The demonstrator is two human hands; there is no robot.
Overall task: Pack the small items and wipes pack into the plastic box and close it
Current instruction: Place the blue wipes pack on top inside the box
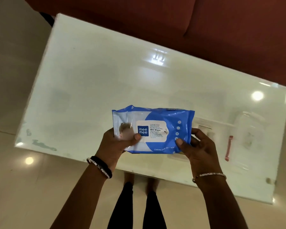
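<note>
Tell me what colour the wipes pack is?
The wipes pack is blue, with a white label in the middle. The head view, the only one, shows it held in both hands.

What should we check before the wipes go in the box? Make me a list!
1. Wipes pack held by both hands, left hand and right hand: ok.
2. Pack lifted off the table: ok.
3. Clear plastic box sits under the right hand: ok.
4. Box open: cannot tell, too blurry.
5. Lid with red clip lies out of the way on the right: ok.
6. Small items already inside: cannot tell.
</note>
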